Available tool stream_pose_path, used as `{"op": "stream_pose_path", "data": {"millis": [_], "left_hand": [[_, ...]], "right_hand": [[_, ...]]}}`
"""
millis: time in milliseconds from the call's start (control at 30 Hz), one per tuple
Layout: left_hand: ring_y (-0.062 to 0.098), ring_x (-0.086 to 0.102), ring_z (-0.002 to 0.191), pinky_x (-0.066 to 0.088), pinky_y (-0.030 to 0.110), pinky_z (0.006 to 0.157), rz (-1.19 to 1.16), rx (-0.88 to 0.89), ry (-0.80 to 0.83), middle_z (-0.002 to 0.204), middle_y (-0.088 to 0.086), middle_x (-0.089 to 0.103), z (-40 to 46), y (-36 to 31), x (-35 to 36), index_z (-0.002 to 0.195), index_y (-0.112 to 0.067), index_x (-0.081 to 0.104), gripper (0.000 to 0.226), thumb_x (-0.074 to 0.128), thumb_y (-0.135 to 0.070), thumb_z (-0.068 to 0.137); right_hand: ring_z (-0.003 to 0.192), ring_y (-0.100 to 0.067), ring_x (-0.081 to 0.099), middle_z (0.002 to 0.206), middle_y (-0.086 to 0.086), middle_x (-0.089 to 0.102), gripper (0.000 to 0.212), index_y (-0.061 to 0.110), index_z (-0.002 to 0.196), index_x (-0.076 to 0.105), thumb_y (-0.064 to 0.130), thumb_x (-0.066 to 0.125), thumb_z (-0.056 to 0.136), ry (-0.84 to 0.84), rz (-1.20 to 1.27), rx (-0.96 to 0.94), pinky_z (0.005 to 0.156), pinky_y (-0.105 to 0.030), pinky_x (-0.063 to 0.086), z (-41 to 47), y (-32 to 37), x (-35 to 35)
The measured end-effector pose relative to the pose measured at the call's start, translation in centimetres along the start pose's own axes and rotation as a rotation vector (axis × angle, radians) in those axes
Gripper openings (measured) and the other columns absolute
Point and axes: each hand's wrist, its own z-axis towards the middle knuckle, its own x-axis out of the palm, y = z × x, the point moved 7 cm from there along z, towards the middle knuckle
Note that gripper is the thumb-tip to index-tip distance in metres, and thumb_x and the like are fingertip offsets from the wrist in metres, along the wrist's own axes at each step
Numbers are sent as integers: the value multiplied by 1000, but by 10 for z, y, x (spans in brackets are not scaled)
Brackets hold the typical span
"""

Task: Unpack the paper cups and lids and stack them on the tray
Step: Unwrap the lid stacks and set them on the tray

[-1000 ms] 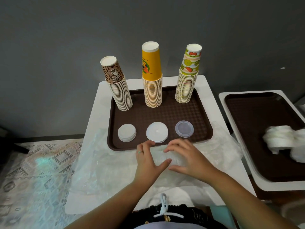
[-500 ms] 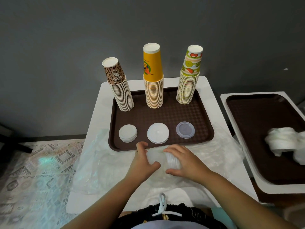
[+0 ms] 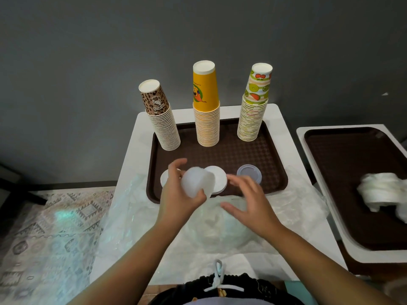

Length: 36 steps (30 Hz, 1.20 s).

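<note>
Left hand [image 3: 178, 194] gripping blurred lid stack [image 3: 196, 182] over tray [image 3: 275, 170] front edge, hiding left lid pile. Right hand [image 3: 248, 201] spread, empty. 3 cup stacks [image 3: 207, 126] at back edge; plastic wrap [image 3: 231, 223] on table front.

Left hand [image 3: 180, 194] hides most of small lid stack [image 3: 164, 178].

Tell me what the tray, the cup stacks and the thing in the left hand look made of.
Tray: looks like hard plastic, brown, with a textured grid surface and dull sheen.
Cup stacks: paper, matte and printed, with rolled white rims.
Lids gripped in the left hand: probably thin translucent plastic, frosted white; motion blur leaves it uncertain.
</note>
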Motion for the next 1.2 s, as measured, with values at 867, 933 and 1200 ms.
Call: {"op": "stream_pose_path", "data": {"millis": [867,933,1200], "left_hand": [[13,44,122,47,31,98,-50,215,659,135,-6,43,45,-37,112,138,-28,32,82,79,-34,72],[15,37,126,39,29,103,-6,194,673,141,-2,33,44,-33,121,142,-27,21,84,75,-34,78],[16,39,125,43,33,101,-67,127,745,141,-2,33,52,-27,134,143,-33,17,86,65,-51,74]], "right_hand": [[111,-29,59,133,-21,52,63,16,141,40,29,53,80,162,1451,573,76,-35,56,20,-42,-16],[112,-29,59,134,-22,51,64,12,140,40,31,54,81,151,1473,593,79,-35,56,22,-45,-16],[106,-26,65,122,-17,62,57,14,134,46,28,59,80,109,1455,640,84,-35,57,29,-58,-17]]}}
